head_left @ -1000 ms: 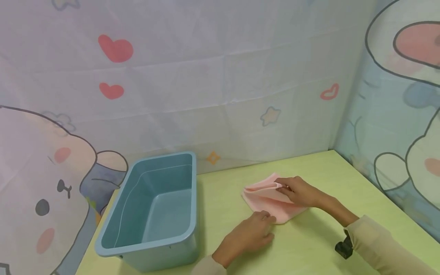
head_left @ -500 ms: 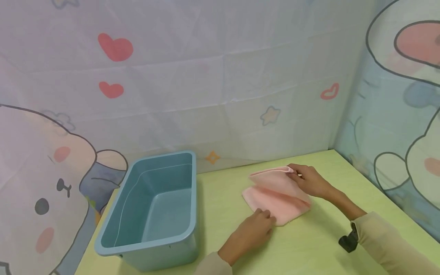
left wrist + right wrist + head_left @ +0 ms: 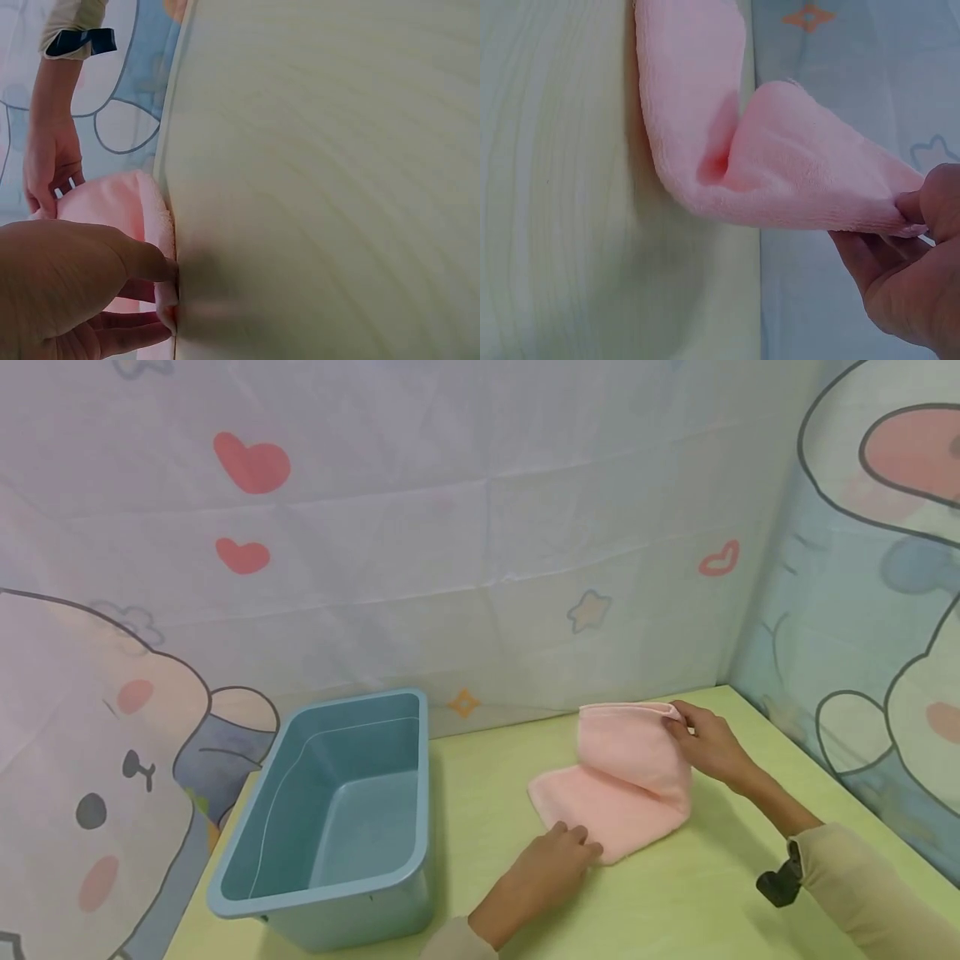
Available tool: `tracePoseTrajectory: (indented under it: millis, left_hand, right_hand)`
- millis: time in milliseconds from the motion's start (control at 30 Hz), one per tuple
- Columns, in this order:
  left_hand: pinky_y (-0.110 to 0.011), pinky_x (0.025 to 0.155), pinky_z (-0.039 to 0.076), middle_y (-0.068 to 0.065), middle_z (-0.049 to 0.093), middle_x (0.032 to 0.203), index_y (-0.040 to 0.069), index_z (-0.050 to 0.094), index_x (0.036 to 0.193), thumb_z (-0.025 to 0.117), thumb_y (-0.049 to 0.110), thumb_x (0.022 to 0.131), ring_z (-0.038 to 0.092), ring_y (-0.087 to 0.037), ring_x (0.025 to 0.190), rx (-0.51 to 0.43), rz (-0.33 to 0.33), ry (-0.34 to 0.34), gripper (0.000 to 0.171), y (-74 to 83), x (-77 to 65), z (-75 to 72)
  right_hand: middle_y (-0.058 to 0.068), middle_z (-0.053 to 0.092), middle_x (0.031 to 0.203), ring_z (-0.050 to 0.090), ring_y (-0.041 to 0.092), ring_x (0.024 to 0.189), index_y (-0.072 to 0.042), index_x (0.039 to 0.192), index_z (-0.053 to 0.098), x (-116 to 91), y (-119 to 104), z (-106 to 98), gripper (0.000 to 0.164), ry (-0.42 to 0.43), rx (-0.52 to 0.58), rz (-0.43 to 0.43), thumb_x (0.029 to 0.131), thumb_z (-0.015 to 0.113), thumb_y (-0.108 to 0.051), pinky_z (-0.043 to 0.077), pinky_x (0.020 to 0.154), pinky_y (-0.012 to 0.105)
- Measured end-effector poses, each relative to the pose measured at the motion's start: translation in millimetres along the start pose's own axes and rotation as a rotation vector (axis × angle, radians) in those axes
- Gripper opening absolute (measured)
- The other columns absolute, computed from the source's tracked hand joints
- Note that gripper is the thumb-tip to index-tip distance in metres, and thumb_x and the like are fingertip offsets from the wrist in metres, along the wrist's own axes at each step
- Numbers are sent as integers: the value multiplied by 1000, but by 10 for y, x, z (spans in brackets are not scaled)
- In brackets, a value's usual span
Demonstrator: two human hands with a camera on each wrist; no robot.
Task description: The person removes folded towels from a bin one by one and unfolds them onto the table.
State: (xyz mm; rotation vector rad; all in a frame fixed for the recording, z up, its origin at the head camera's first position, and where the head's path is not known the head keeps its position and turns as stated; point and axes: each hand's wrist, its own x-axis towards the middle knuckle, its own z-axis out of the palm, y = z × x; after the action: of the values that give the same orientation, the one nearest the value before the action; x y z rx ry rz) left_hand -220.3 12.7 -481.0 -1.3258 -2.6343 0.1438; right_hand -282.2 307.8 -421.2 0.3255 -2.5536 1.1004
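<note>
A soft pink towel [image 3: 611, 810] lies partly on the table, its far part lifted and folded upward. At the raised right corner my right hand [image 3: 712, 745] pinches the towel between thumb and fingers. The right wrist view shows that grip, with the towel [image 3: 810, 165] sloping down from the hand [image 3: 907, 277] to the table. My left hand [image 3: 551, 868] is low at the towel's near corner. Seen from the left wrist, the thumb and fingertips of this hand [image 3: 82, 285] hold the edge of the towel [image 3: 154, 217] close to the tabletop.
A blue plastic tub [image 3: 423, 777] with nothing in it stands left of the towel on the yellow-green table [image 3: 480, 827]. Behind the table hangs a fabric backdrop [image 3: 450, 568] with cartoon prints, and another printed sheet [image 3: 795, 610] borders the right side.
My right hand has moved up and to the right, lifting and opening out the towel's upper fold. The left hand has stayed at the near corner. The tub has not moved.
</note>
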Motion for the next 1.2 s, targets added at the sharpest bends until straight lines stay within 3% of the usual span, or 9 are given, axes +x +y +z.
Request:
tracePoseTrajectory:
  millis: [333,467,633,833,1000,1200]
  left_hand:
    - [-21,56,42,4,61,91,25,75,110,72,13,97,48,-11,71,-1,-38,-31,18,27,-50,-45]
    - [-21,54,42,3,59,86,23,75,104,72,12,96,47,-12,68,16,-51,-30,14,17,-77,-62]
    - [-23,54,44,3,58,85,22,76,101,72,12,97,48,-13,68,10,-85,-33,12,2,-118,-88]
    - [-23,52,44,2,58,82,21,76,97,72,14,97,49,-14,67,12,-110,-18,8,-37,-162,-97]
    - [-25,51,44,3,55,77,18,73,87,73,16,96,51,-13,65,-50,-137,11,10,-114,-187,-86]
    - [-26,52,45,3,53,71,15,69,79,72,16,97,52,-12,63,-90,-192,31,18,-200,-192,-56]
  right_hand:
    - [9,48,77,58,19,61,-1,96,54,-164,279,-117,25,-13,59,141,111,47,-19,57,54,36]
    - [21,59,94,64,21,71,7,119,56,-224,428,-123,29,-48,108,224,111,45,-19,61,60,39]
    - [34,61,112,70,22,77,15,137,45,-309,594,-128,41,-79,175,335,111,43,-16,62,65,38]
    - [28,64,98,73,23,69,20,136,41,-403,736,-163,39,-88,230,398,108,47,-7,62,65,38]
    - [18,61,86,74,22,65,19,129,44,-472,809,-185,34,-130,185,427,105,52,-4,61,62,33]
    - [17,61,87,75,22,65,15,117,49,-552,844,-236,29,-194,134,468,101,61,-5,57,61,27]
